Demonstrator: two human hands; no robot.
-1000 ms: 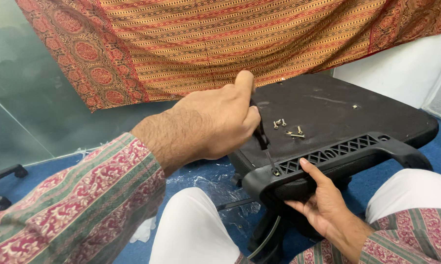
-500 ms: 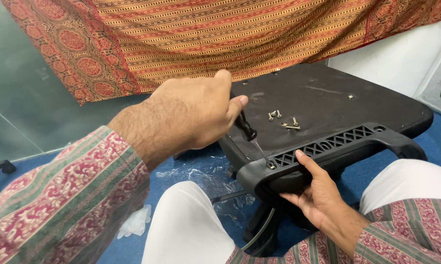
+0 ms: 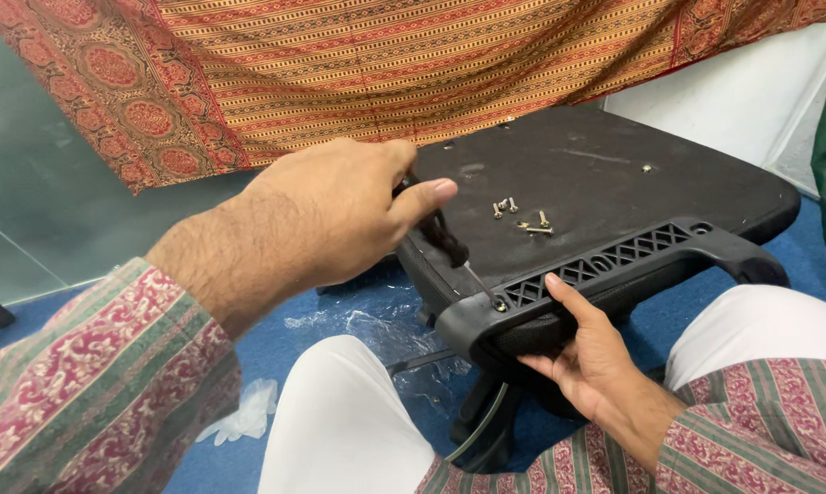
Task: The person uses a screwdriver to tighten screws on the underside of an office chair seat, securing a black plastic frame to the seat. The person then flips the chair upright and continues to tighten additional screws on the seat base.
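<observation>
the left hand (image 3: 326,215), clamping the screwdriver (image 3: 454,249), is now tipping it into the armrest (image 3: 614,274); right hand (image 3: 588,352) is gripping underneath; loose screws (image 3: 521,218) lying nearby.

Bright, even indoor light, soft shadows (none hard); sharp throughout, slight blur on the near sleeve.

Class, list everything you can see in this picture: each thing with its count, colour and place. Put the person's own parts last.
Seat base: one, black, upside down, centre.
Armrest bracket: one, black, along the seat's near edge.
Screwdriver: one, black handle, tip on a screw at the bracket's left end.
Loose screws: several, silver, on the seat base.
Cloth: one, red and gold patterned, hanging behind.
Plastic wrap: clear, on blue floor.
Left hand: grips the screwdriver.
Right hand: holds the bracket from below.
</observation>
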